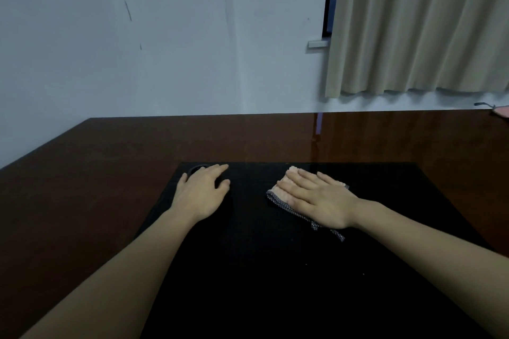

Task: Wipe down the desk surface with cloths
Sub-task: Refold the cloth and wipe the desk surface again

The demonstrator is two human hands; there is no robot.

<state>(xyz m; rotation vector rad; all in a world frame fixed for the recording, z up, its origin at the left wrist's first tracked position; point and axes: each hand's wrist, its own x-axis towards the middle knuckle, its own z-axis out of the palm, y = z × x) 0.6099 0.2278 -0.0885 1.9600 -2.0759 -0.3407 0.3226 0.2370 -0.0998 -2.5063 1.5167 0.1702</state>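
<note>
A glossy dark-brown desk point(110, 173) carries a large black mat point(261, 270) in its middle. On the mat lies a folded pink cloth point(285, 183) with a dark patterned edge. My right hand point(316, 198) lies flat on this cloth, fingers straight and pointing up-left. My left hand point(205, 190) rests on the mat's far left part, fingers loosely bent over a dark round object point(197, 169) that is mostly hidden under it.
A second pink cloth point(501, 111) lies at the desk's far right edge. Behind the desk stands a pale wall point(165, 49), and a beige curtain point(413, 22) hangs over a window at the right. The desk's left edge runs diagonally.
</note>
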